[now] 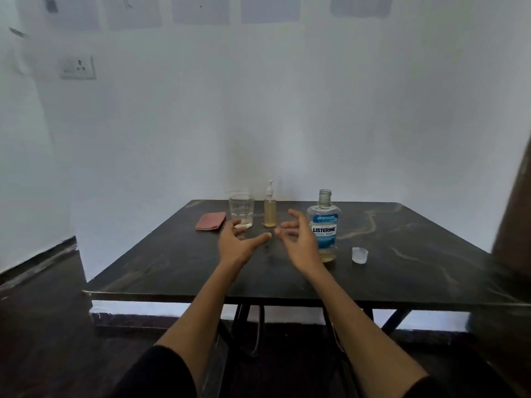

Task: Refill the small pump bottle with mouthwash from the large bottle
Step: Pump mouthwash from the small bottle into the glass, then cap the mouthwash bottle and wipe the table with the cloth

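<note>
Both hands hover empty over the dark table, between the small pump bottle and the large uncapped bottle.

The right hand point(301, 242), fingers spread and loosely bent, covers the left side of the large bottle point(324, 225), so part of its label and base is hidden; its neck is open and pale liquid shows low inside. The left hand point(238, 245) is likewise spread, holding nothing, and overlaps the foot of the glass point(241, 211). The small pump bottle point(270, 208) stands upright near the table's point(402, 254) far edge, pump fitted, yellowish liquid inside. A clear cap point(360, 255) sits right of the large bottle; a reddish cloth point(210, 221) lies left of the glass. A brown object at the right edge is cut off. The wall is pale, its socket point(78, 67) blurred.
</note>
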